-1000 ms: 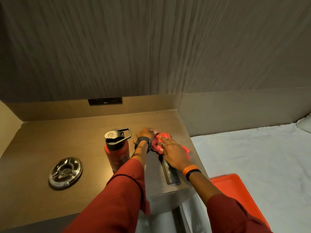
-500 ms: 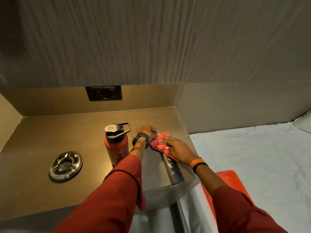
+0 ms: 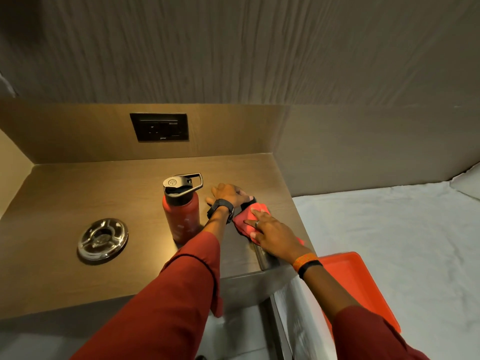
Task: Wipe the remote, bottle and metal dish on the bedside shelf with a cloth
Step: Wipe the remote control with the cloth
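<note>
On the brown wooden bedside shelf [image 3: 78,193], the right hand [image 3: 272,236] presses a red cloth [image 3: 242,220] flat on the long dark remote [image 3: 262,255]. The left hand [image 3: 228,193] grips the remote's far end. The red metal bottle [image 3: 181,216] stands just beside; the round metal dish [image 3: 103,240] lies well apart.

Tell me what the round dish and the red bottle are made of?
The dish looks like polished metal: it is silvery and mirrors the light in bright streaks. The bottle seems to be metal too, with a dull red coat that shines only softly, though painted plastic cannot be ruled out. Its dark cap with the loop handle looks like matte plastic.
</note>
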`<state>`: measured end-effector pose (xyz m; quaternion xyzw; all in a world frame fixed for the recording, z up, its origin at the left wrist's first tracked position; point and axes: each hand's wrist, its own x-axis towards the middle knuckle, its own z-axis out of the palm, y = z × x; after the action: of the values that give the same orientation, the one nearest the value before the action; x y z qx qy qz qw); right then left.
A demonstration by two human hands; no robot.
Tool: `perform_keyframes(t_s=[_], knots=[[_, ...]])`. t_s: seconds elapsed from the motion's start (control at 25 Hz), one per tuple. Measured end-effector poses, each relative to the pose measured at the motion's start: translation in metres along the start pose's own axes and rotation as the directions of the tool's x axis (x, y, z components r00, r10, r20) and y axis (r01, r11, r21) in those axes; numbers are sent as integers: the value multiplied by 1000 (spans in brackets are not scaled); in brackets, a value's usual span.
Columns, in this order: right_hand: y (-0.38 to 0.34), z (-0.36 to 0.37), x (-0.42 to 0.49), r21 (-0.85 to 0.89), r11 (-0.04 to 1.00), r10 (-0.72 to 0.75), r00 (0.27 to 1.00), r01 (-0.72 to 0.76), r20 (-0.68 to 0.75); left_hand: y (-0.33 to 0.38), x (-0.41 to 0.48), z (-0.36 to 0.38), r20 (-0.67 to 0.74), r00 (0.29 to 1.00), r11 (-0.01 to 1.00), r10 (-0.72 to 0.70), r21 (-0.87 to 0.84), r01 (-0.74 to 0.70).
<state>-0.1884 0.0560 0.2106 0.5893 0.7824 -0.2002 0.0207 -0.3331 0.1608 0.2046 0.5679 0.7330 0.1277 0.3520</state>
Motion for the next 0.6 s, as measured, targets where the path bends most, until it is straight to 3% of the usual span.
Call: perform_keyframes(t_s=[0.24, 0.4, 0.52, 0.6], knots=[[-4, 35, -76, -4, 1000, -23, 986, 23, -163, -4, -4, 2, -26, 999, 999, 44, -4, -44], [-5, 39, -132, -8, 999, -39, 987, 39, -156, -2, -16, 2, -14, 988, 985, 155, 74, -153], [3, 7, -148, 339, 939, -25, 994, 60, -107, -11, -28, 8, -14, 908, 888, 419, 212, -407], [19, -11, -154, 614, 788, 108, 992, -47, -64, -20, -34, 6, 202, 775, 716, 599, 298, -631]])
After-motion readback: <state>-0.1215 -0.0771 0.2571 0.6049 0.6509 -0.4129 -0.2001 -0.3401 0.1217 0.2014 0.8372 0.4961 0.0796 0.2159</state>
